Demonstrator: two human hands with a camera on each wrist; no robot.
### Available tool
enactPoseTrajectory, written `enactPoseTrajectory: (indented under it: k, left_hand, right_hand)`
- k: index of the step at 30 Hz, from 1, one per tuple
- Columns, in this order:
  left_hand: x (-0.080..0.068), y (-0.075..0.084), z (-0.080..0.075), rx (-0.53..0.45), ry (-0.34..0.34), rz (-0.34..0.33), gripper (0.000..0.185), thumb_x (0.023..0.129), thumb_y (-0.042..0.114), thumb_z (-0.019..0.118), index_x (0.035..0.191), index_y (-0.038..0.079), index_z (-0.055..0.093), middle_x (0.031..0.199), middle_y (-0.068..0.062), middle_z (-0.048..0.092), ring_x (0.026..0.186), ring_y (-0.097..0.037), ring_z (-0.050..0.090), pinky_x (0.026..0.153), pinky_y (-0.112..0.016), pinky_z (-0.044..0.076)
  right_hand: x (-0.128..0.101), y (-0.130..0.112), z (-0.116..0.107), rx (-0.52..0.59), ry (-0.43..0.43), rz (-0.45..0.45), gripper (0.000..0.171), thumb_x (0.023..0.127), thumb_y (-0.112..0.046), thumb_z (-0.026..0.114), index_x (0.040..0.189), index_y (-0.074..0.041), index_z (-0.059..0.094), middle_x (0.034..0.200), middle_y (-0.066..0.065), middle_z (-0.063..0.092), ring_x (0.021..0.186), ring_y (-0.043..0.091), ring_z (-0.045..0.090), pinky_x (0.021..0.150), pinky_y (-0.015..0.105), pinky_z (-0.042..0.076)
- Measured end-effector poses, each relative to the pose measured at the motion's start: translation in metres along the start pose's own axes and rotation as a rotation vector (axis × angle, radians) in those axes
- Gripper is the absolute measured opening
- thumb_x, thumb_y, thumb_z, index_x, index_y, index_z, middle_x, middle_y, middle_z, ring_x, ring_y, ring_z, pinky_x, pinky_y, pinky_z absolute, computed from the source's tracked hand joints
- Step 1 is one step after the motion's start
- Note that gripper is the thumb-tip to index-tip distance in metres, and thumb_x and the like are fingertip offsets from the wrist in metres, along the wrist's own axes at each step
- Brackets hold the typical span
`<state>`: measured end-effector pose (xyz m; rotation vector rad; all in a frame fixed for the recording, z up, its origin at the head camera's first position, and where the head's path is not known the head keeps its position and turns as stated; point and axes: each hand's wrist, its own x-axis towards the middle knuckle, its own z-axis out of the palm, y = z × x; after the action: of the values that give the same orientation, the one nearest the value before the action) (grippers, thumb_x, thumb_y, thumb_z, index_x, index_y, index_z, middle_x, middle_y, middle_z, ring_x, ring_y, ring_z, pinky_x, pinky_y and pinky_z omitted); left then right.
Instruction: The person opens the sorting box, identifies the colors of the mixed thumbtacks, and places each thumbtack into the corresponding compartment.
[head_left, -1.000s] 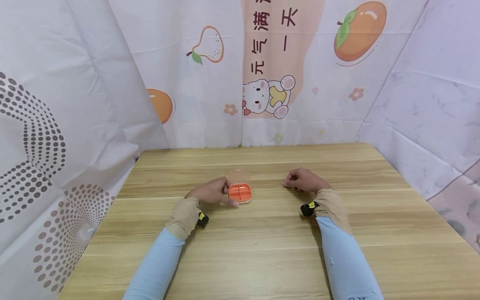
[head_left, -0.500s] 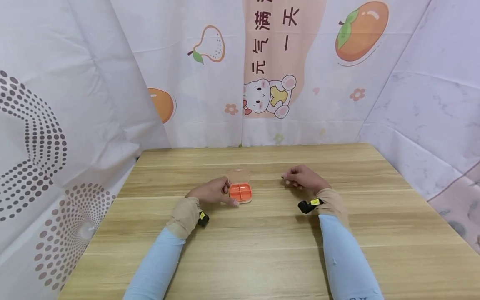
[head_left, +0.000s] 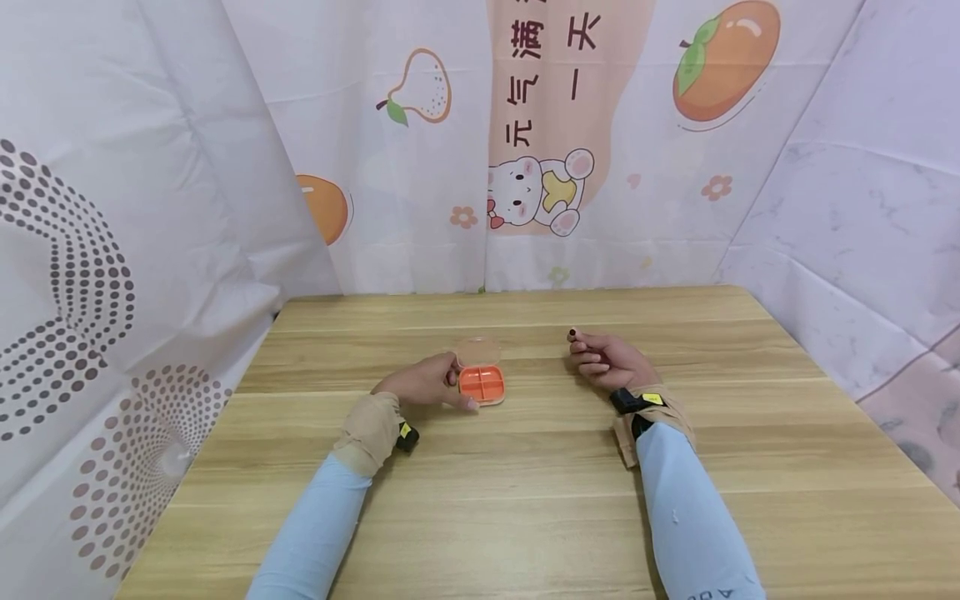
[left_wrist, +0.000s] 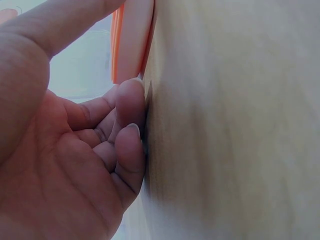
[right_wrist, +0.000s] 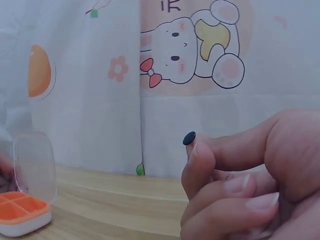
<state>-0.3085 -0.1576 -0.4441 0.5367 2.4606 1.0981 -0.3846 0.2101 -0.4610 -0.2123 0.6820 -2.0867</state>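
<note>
An orange pill box (head_left: 481, 384) with its clear lid (head_left: 477, 350) raised is seen at the middle of the frame on the wooden counter (head_left: 525, 467). It is steadied by the left hand (head_left: 422, 385), whose thumb and fingers are curled against its left side. A small dark pill (right_wrist: 189, 138) is pinched between thumb and forefinger of the right hand (head_left: 607, 360), right of centre, well apart from the box; the other fingers are curled in.

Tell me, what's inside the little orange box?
The orange box lies open with its clear lid up, held by the left hand. Its divided compartments look empty, though the near ones are partly hidden. A small dark pill is in the right hand.
</note>
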Motion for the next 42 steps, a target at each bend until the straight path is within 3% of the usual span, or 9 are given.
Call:
enactPoseTrajectory:
  k: [4,10,14,18,21,23,26,33,42]
  left_hand:
    - [0.0,0.001,0.0,0.008,-0.002,-0.005,0.056,0.081,0.032,0.09,0.109,0.003,0.053,0.091,-0.006,0.049,0.083,-0.017,0.044,0.072,-0.031,0.039]
    - [-0.001,0.001,0.0,0.004,0.003,-0.006,0.055,0.081,0.03,0.09,0.11,0.002,0.053,0.093,-0.006,0.05,0.085,-0.018,0.045,0.073,-0.032,0.04]
    - [0.0,0.001,0.0,0.011,0.002,-0.001,0.055,0.081,0.031,0.09,0.11,0.003,0.053,0.093,-0.006,0.051,0.085,-0.018,0.045,0.073,-0.031,0.041]
    - [0.0,0.001,0.0,0.014,0.0,0.003,0.055,0.08,0.032,0.091,0.11,0.004,0.053,0.092,-0.005,0.051,0.084,-0.017,0.045,0.072,-0.031,0.04]
    - [0.0,0.001,0.0,0.012,0.001,-0.002,0.056,0.08,0.032,0.091,0.11,0.004,0.053,0.092,-0.004,0.051,0.084,-0.017,0.045,0.072,-0.031,0.04]
    - [0.0,0.0,0.001,0.012,0.002,-0.006,0.056,0.08,0.032,0.091,0.11,0.004,0.053,0.092,-0.004,0.051,0.084,-0.017,0.045,0.072,-0.031,0.04]
    - [0.0,0.001,0.0,0.01,0.004,-0.005,0.055,0.08,0.031,0.091,0.109,0.004,0.053,0.092,-0.005,0.051,0.084,-0.017,0.046,0.072,-0.031,0.04]
    - [-0.001,0.001,0.001,0.005,0.003,0.002,0.055,0.08,0.031,0.091,0.108,0.003,0.053,0.092,-0.006,0.051,0.083,-0.017,0.045,0.072,-0.031,0.04]
    - [0.0,-0.001,0.001,0.005,0.004,-0.008,0.055,0.08,0.031,0.091,0.107,0.003,0.052,0.091,-0.005,0.05,0.083,-0.017,0.045,0.072,-0.031,0.039]
  right_hand:
    - [-0.001,0.001,-0.004,0.104,-0.049,0.02,0.031,0.115,-0.021,0.023,0.112,-0.006,0.05,0.088,0.003,0.049,0.065,0.006,0.015,0.055,0.018,0.018]
    - [-0.001,-0.001,0.002,0.085,0.036,-0.018,0.028,0.114,-0.019,0.029,0.109,-0.004,0.052,0.085,0.003,0.048,0.064,0.005,0.016,0.052,0.017,0.02]
    - [-0.001,-0.004,0.011,-0.178,0.138,-0.091,0.025,0.114,-0.016,0.035,0.105,-0.005,0.056,0.08,-0.001,0.047,0.059,0.004,0.019,0.049,0.017,0.02]
    - [-0.004,-0.008,0.019,-0.644,0.317,-0.174,0.022,0.11,-0.018,0.05,0.103,-0.004,0.066,0.073,-0.003,0.048,0.05,0.004,0.027,0.047,0.02,0.021]
    - [-0.007,-0.01,0.024,-0.936,0.446,-0.202,0.029,0.107,-0.024,0.059,0.115,0.003,0.067,0.073,-0.003,0.052,0.049,0.005,0.03,0.048,0.023,0.024]
    - [-0.009,-0.012,0.027,-1.049,0.492,-0.207,0.039,0.106,-0.026,0.06,0.123,0.01,0.062,0.076,-0.001,0.054,0.05,0.006,0.031,0.048,0.025,0.025]
    - [-0.01,-0.015,0.031,-1.147,0.514,-0.205,0.045,0.106,-0.025,0.06,0.129,0.013,0.058,0.081,0.003,0.056,0.052,0.008,0.033,0.048,0.027,0.028]
    - [-0.007,-0.013,0.031,-1.297,0.539,-0.161,0.042,0.103,-0.03,0.066,0.116,0.01,0.062,0.077,0.006,0.053,0.052,0.012,0.032,0.057,0.039,0.032]
    - [-0.008,-0.009,0.048,-1.343,0.515,-0.132,0.031,0.105,-0.024,0.063,0.111,0.007,0.063,0.084,0.018,0.056,0.053,0.014,0.033,0.056,0.04,0.033]
